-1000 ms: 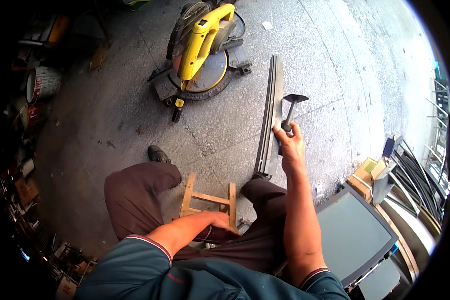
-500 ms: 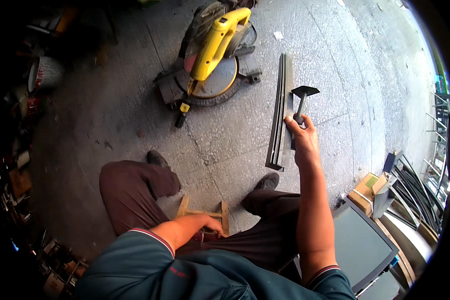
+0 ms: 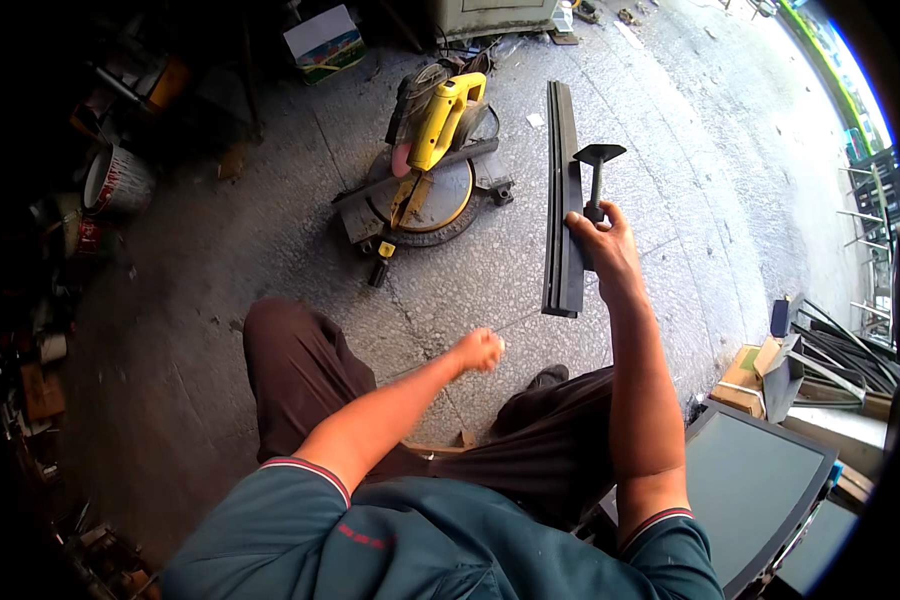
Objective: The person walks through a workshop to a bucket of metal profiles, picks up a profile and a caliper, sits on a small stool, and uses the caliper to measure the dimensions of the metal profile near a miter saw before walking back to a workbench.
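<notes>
My right hand [image 3: 607,240] is closed on a long dark grooved metal profile [image 3: 562,200], held upright above the floor, thumb across its face. Beside the profile, at the same hand, stands a dark bolt-like stem with a flat square plate [image 3: 600,154] at its far end. The fingers hide how stem and profile join. My left hand [image 3: 478,350] is a closed fist, slightly blurred, over the floor between my knees. From it a thin rod [image 3: 520,322] runs toward the profile's near end. A small pale end shows beside that fist; the rest is hidden.
Ahead on the floor stands a yellow miter saw [image 3: 435,150]. A flat grey screen panel [image 3: 750,480] lies at the near right, by a cardboard box [image 3: 740,385] and dark rods [image 3: 830,360]. Left are a white bucket [image 3: 118,180] and dim clutter.
My left hand has risen from the small wooden stool between my legs, moving forward and right with a thin rod. The profile in my right hand has straightened and shifted slightly away.
</notes>
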Action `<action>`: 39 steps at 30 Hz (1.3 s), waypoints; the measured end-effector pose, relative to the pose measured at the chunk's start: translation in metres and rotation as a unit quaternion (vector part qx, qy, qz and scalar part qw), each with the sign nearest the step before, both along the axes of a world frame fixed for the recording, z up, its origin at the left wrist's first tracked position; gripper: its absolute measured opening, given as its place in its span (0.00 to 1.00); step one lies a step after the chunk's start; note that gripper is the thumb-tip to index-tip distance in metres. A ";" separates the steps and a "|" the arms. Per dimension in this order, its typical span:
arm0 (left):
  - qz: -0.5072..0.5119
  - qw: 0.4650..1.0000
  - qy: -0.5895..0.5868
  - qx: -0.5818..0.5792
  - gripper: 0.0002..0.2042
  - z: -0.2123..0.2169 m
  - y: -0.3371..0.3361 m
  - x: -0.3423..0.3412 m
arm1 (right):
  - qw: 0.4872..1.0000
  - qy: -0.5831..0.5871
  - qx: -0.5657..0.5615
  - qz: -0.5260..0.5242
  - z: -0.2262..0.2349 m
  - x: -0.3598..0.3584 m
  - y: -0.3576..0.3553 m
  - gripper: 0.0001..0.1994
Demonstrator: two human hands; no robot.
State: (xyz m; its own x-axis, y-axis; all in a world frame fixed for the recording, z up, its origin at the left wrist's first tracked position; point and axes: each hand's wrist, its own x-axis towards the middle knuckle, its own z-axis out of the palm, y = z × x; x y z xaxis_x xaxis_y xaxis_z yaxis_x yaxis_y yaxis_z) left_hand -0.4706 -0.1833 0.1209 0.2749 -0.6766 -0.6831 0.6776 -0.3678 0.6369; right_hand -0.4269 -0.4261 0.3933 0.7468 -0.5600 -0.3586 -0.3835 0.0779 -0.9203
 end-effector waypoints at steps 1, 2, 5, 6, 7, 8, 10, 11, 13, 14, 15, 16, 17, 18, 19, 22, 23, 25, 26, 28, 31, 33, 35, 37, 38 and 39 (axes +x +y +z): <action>0.032 0.999 0.012 0.004 0.14 0.040 -0.012 0.024 | 1.000 0.004 -0.017 0.003 0.004 -0.017 0.001 0.28; 0.052 0.999 0.004 -0.017 0.14 0.071 -0.017 0.045 | 0.999 0.004 -0.033 0.013 0.011 -0.029 0.007 0.28; 0.125 0.985 0.018 -0.117 0.16 0.148 -0.018 0.089 | 0.998 -0.018 -0.043 0.047 0.019 -0.067 0.034 0.25; 0.127 0.981 -0.004 -0.146 0.18 0.172 -0.016 0.097 | 0.997 -0.029 -0.047 0.056 0.020 -0.078 0.046 0.24; 0.123 0.979 -0.009 -0.163 0.18 0.195 -0.021 0.099 | 0.995 -0.031 -0.065 0.068 0.021 -0.096 0.051 0.24; 0.118 0.976 -0.012 -0.182 0.19 0.212 -0.027 0.100 | 0.994 -0.049 -0.075 0.069 0.014 -0.115 0.056 0.24; 0.106 0.975 -0.033 -0.195 0.19 0.231 -0.031 0.101 | 0.994 -0.080 -0.047 0.053 0.015 -0.140 0.088 0.24; 0.086 0.971 -0.040 -0.222 0.20 0.236 -0.031 0.102 | 0.994 -0.089 -0.050 0.050 0.008 -0.153 0.101 0.25; 0.088 0.969 -0.068 -0.220 0.18 0.250 -0.028 0.100 | 0.986 -0.111 -0.100 0.066 -0.015 -0.178 0.119 0.26; 0.089 0.968 -0.084 -0.220 0.18 0.262 -0.023 0.097 | 0.985 -0.093 -0.127 0.068 -0.014 -0.186 0.131 0.26; 0.101 0.964 -0.120 -0.216 0.19 0.263 -0.019 0.094 | 0.978 -0.085 -0.171 0.085 -0.011 -0.191 0.139 0.25; 0.113 0.958 -0.157 -0.213 0.19 0.262 -0.013 0.091 | 0.968 -0.078 -0.216 0.103 -0.006 -0.193 0.145 0.23; 0.125 0.944 -0.176 -0.250 0.20 0.266 -0.008 0.089 | 0.963 -0.052 -0.240 0.112 -0.006 -0.196 0.146 0.22; 0.129 0.939 -0.186 -0.261 0.21 0.270 0.000 0.087 | 0.957 -0.027 -0.264 0.121 -0.008 -0.197 0.143 0.21; 0.134 0.933 -0.196 -0.271 0.22 0.273 0.011 0.084 | 0.949 -0.002 -0.288 0.131 -0.007 -0.198 0.142 0.19; 0.139 0.908 -0.264 -0.294 0.23 0.285 0.042 0.074 | 0.957 -0.016 -0.254 0.137 0.002 -0.195 0.148 0.16; 0.127 0.898 -0.305 -0.289 0.23 0.295 0.054 0.072 | 0.951 -0.061 -0.273 0.129 -0.005 -0.194 0.148 0.15; 0.127 0.864 -0.395 -0.287 0.24 0.311 0.069 0.063 | 0.937 -0.104 -0.311 0.121 -0.026 -0.195 0.144 0.14; 0.136 0.853 -0.415 -0.284 0.24 0.312 0.077 0.060 | 0.929 -0.125 -0.328 0.121 -0.026 -0.193 0.146 0.13; 0.151 0.832 -0.455 -0.278 0.26 0.312 0.091 0.058 | 0.949 -0.134 -0.262 0.112 -0.023 -0.191 0.151 0.09; 0.153 0.828 -0.462 -0.280 0.30 0.317 0.109 0.051 | 0.978 -0.153 -0.129 0.064 -0.037 -0.188 0.139 0.04; 0.155 0.832 -0.452 -0.281 0.31 0.314 0.119 0.046 | 0.988 -0.148 -0.023 0.032 -0.029 -0.184 0.140 0.05; 0.148 0.839 -0.444 -0.277 0.30 0.307 0.127 0.042 | 0.987 -0.153 0.047 -0.014 -0.022 -0.182 0.142 0.07; 0.134 0.843 -0.452 -0.260 0.29 0.306 0.134 0.035 | 0.979 -0.154 0.128 -0.028 -0.023 -0.180 0.137 0.09; 0.127 0.843 -0.458 -0.254 0.29 0.310 0.136 0.032 | 0.976 -0.155 0.146 -0.041 -0.017 -0.177 0.138 0.10; 0.128 0.848 -0.449 -0.252 0.29 0.312 0.137 0.027 | 0.974 -0.158 0.152 -0.052 -0.014 -0.176 0.139 0.10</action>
